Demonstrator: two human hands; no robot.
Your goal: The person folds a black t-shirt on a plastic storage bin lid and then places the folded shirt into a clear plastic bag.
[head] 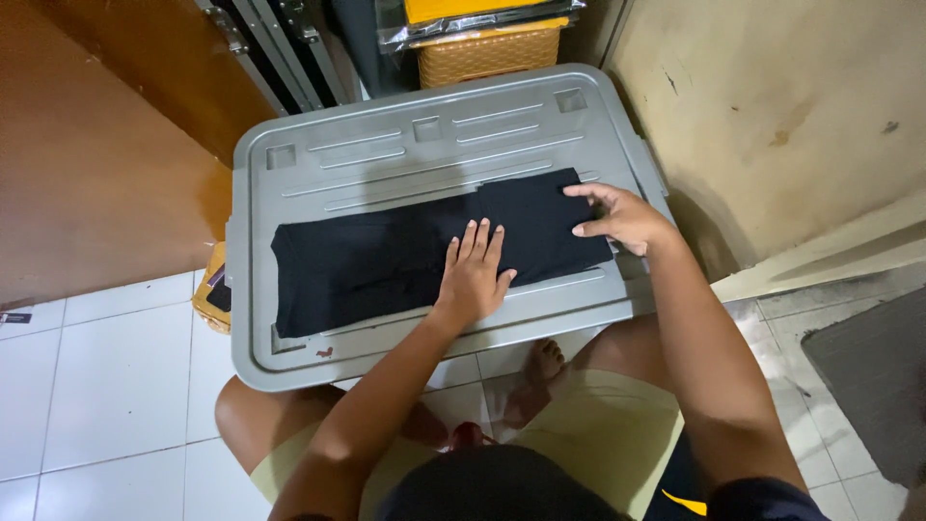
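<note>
Pressed flat, palm down with fingers together, the left hand (472, 275) is laid on the middle of the black cloth (386, 260); nothing is gripped by it. At the cloth's right end the right hand (622, 217) is spread open, its fingertips resting on the fabric near the far right corner, and nothing is clasped there either. The cloth is seen folded into a long band lying across the grey lid (424, 145), from near its left edge to near its right edge. By that look the lengthwise folds are judged done, while the band is not yet folded across. Beyond the lid's far edge, a yellow woven basket (487, 53) is seen, with flat yellow packages in clear wrap (482, 14) stacked on it. Beside the lid's left edge, a small tan item (210, 299) is partly hidden.
</note>
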